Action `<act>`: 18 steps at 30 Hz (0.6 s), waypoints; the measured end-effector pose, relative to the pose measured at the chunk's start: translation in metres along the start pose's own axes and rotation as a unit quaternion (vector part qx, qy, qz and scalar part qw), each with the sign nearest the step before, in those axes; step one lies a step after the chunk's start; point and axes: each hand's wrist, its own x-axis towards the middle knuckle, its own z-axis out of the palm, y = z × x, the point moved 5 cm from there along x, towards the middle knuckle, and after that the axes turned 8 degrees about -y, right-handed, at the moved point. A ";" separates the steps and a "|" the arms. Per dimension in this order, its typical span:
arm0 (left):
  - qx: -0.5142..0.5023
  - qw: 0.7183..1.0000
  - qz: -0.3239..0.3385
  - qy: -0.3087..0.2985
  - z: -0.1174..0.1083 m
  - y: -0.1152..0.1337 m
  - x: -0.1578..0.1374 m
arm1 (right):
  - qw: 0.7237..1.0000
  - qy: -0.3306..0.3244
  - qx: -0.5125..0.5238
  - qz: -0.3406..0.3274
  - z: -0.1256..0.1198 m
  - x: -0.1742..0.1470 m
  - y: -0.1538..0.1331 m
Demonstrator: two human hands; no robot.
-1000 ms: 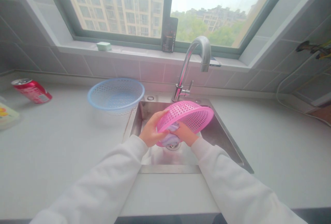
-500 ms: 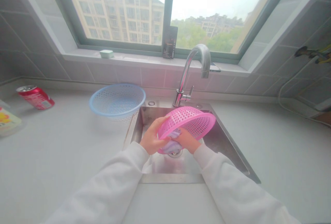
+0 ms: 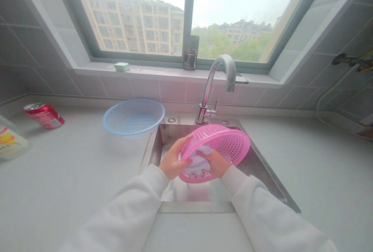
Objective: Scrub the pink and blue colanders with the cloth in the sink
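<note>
Over the sink (image 3: pixel 256 174), a pink plastic colander (image 3: pixel 230 147) with round holes is held tilted, its open side facing me. My left hand (image 3: pixel 174 159) is closed on its left rim, with the thumb inside and the fingers behind. Inside the colander, my right hand (image 3: pixel 216 162) presses a pale purple and white cloth (image 3: pixel 198 160) against the wall. Part of the right fingers is hidden by the cloth.
A chrome faucet (image 3: pixel 217 73) arches behind the sink, and no water shows from it. On the left counter stand a blue basket (image 3: pixel 134 131), a tilted red can (image 3: pixel 46 117) and a partly visible container (image 3: pixel 11 141). A small green box (image 3: pixel 121 66) rests on the windowsill.
The colander has turned a little more toward me and shifted slightly right and down. My right hand and the cloth have moved along its inside wall. The whole view has shifted a little.
</note>
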 end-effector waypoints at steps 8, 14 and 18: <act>0.009 1.000 0.005 0.005 0.000 0.001 0.000 | 1.000 -0.009 0.017 -0.006 -0.013 0.001 0.007; 0.006 1.000 0.007 0.012 -0.001 0.000 -0.001 | 1.000 -0.023 -0.012 0.004 -0.006 0.000 0.002; 0.006 1.000 0.013 0.009 -0.001 0.001 -0.001 | 0.999 -0.002 -0.040 -0.037 -0.004 0.000 -0.003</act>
